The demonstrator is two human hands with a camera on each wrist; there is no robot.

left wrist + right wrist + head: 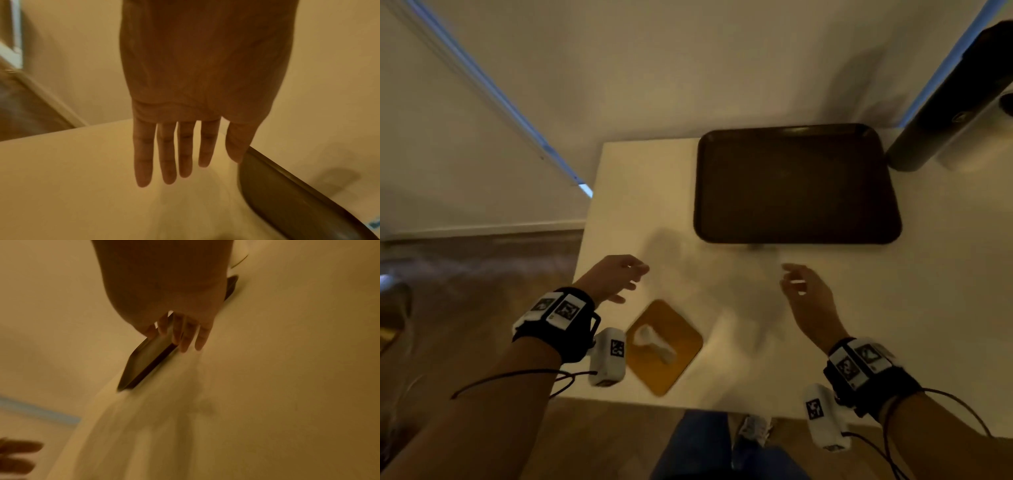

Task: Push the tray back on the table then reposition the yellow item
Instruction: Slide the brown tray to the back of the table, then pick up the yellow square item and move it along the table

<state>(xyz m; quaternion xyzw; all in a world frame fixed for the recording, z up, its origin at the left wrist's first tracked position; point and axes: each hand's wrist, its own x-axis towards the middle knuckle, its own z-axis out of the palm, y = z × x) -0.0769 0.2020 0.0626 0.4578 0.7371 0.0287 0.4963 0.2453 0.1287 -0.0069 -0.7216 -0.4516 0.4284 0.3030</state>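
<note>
Near table [945,308] front: yellow mat [664,346] just beside left hand [613,277]; both hands slack, empty; tray [796,185] beyond; right hand [808,291] farther off

Head downward – wrists, perhaps, forward

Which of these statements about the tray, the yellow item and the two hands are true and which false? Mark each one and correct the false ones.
1. The dark tray lies on the white table. True.
2. The left hand grips the tray. False: it holds nothing, fingers straight.
3. The yellow item lies near the table's front edge, by the left wrist. True.
4. The yellow item lies inside the tray. False: it lies on the table, apart from it.
5. The right hand holds nothing. True.
</note>
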